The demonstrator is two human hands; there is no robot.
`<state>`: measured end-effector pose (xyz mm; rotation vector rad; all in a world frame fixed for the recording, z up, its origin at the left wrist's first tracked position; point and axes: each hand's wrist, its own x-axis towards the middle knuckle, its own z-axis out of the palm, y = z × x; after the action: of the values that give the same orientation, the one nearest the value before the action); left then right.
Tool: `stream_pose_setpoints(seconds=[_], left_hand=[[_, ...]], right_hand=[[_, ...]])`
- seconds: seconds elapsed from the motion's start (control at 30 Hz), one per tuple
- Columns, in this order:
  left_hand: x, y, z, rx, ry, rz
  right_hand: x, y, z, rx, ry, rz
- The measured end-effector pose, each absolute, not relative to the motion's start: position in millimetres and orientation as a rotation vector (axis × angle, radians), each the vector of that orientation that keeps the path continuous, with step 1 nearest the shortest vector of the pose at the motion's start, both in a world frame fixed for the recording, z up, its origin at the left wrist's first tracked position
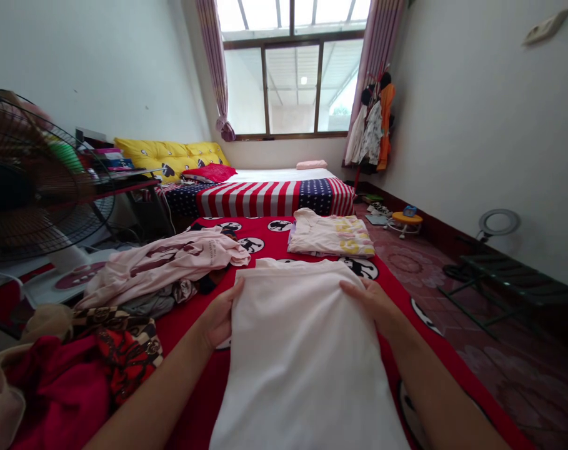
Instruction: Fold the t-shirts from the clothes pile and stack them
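Note:
A white garment (302, 356), partly folded, stretches toward me over the red patterned bedspread (194, 337). My left hand (224, 312) grips its far left corner, thumb on top. At the far right corner, my right hand (365, 300) pinches the cloth the same way. The garment's near end runs out of the picture at the bottom. Just beyond it lies a stack of folded clothes (330, 234), a cream one with yellow print on top. To the left, a pale pink shirt (171, 259) with dark print lies spread over other clothes.
Crumpled clothes (63, 387) in crimson and checks are heaped at the near left. A fan (35, 181) stands at the left edge. Past the bedspread is a bed with a flag-patterned cover (250, 197). A dark green folding bench (513, 281) is on the right.

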<state>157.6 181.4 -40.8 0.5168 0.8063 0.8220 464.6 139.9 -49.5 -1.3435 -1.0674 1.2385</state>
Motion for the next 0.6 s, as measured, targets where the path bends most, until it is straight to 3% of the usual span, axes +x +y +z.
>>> stream_pose_setpoints(seconds=[0.13, 0.27, 0.47, 0.6], left_hand=[[170.8, 223.9, -22.3, 0.633, 0.795, 0.941], [182.7, 250.2, -45.1, 0.616, 0.956, 0.879], [178.0, 241.1, -68.9, 0.62, 0.768, 0.874], [172.1, 228.8, -64.1, 0.67, 0.891, 0.932]], right_hand=[[459.6, 172.5, -53.3, -1.308, -0.906, 1.06], [465.1, 197.7, -79.7, -1.387, -0.863, 1.028], [472.3, 198.1, -93.4, -1.356, -0.886, 1.087], [475.5, 180.9, -86.5, -1.396, -0.9, 1.047]])
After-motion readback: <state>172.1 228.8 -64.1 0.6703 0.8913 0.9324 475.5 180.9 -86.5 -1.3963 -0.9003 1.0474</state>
